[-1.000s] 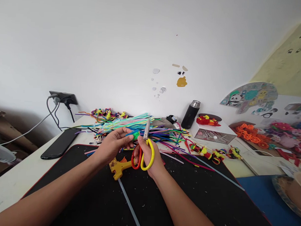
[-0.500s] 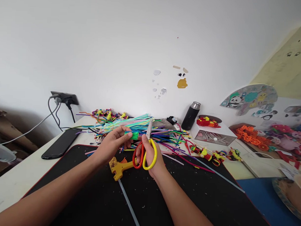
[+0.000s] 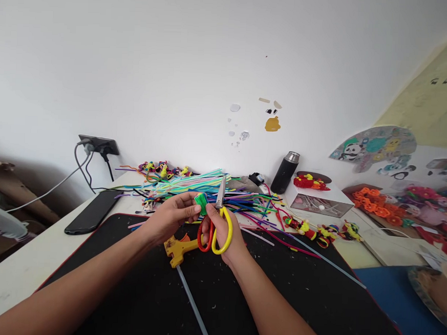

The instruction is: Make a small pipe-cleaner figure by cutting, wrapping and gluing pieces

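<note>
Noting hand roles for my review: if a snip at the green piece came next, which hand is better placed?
Probably the right hand: it holds the scissors, close beside the green piece. The left hand grips that piece, so it seems better suited to steadying.

Scissors (image 3: 220,201) in right hand (image 3: 236,240), glue gun (image 3: 175,250) on mat (image 3: 277,301), pipe cleaners (image 3: 188,183) behind, phone (image 3: 92,212) to the left, bottle (image 3: 285,174) beside box (image 3: 319,205).

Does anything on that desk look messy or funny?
Yes, a little. The fuzzy sticks lie in a messy heap, pointing different ways, with some straying onto the black mat. Tiny pale scraps are scattered over the mat too, like crumbs. The scissors in the right hand look fine.
</note>
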Tool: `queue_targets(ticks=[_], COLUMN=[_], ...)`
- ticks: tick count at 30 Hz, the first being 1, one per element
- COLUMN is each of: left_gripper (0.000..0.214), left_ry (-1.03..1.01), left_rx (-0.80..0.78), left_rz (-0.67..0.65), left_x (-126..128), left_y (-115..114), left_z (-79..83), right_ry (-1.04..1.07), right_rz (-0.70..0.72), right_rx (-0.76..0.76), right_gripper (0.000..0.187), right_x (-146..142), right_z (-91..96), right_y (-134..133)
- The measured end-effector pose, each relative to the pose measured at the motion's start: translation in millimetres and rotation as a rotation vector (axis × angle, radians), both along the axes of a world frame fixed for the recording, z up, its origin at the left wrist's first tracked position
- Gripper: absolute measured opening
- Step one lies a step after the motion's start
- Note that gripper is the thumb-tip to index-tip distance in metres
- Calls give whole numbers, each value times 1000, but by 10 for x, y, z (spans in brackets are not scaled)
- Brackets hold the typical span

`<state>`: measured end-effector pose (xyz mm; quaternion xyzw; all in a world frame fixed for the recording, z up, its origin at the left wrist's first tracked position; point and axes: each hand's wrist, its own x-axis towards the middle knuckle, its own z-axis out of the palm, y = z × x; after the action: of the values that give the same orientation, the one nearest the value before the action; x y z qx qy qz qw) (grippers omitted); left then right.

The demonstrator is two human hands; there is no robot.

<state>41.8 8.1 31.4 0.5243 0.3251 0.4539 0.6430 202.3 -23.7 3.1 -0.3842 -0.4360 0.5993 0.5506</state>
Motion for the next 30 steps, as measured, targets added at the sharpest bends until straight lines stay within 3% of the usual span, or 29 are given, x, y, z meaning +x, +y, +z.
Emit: queue_targets(ticks=[7, 16, 25, 30], left_gripper=[37, 42, 44, 37], left_ry=[55, 172, 461, 416], left_rx=[30, 241, 477, 514], left_rz=[23, 103, 221, 257], left_x=[-19, -130, -253, -256], left_y=[15, 60, 125, 133], left_z=[-38, 72, 106, 93], right_ry=[-1, -50, -88, -101], right_rz=[15, 17, 74, 122], right_rx=[-14, -1, -12, -24], right_gripper=[65, 70, 91, 108], right_x=[-24, -16, -15, -21], right_z=[0, -28, 25, 80], right_y=[-28, -9, -35, -61])
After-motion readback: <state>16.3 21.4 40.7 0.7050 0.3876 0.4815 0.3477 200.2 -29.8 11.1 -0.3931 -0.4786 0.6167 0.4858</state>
